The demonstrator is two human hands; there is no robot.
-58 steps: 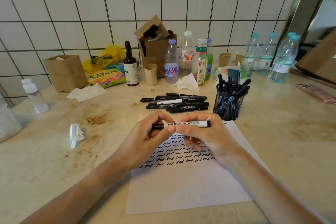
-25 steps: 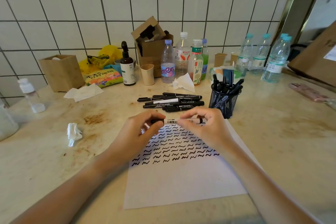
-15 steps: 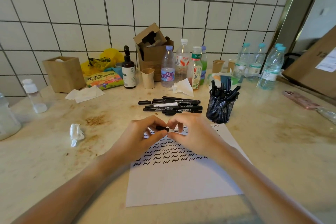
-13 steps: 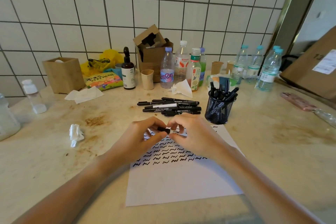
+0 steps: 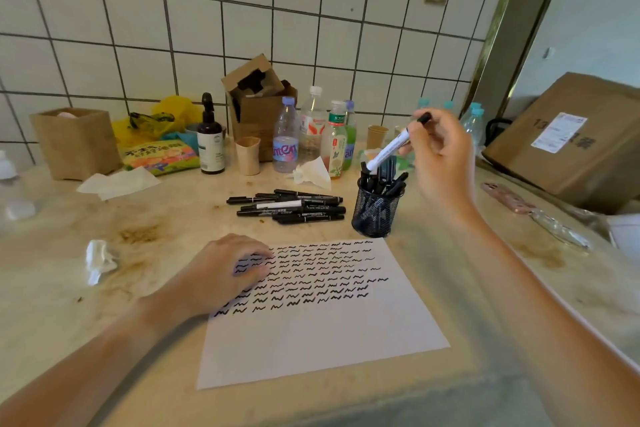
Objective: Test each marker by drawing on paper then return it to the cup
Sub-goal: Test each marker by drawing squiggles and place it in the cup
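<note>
Paper [image 5: 322,333] lies nearest, close to the tabletop's [image 5: 502,305] front edge, its far half filled with rows of black squiggles and its near half blank. The left hand [image 5: 225,270] rests on the sheet's far left corner, fingers loosely bent over the marks, holding nothing. Beyond the sheet's far edge a loose pile of black markers [image 5: 291,206] lies flat, long axes running left to right, and just right of them stands the black mesh cup [image 5: 375,208], already bristling with pens. Above and slightly right of the cup, the right hand [image 5: 441,152] pinches a white-barrelled marker [image 5: 391,146] near its upper end between thumb and fingertips; the grip is narrow, closed on the barrel. The marker's long axis slants down and to the left, its lower end just over the cup's mouth among the standing pens, its black end raised by the fingers. Judging by that, the drop needs only a short lowering along the slant, and the right hand is plainly the nearer one. Bottles [image 5: 311,135] and cardboard boxes crowd the tiled back edge.
</note>
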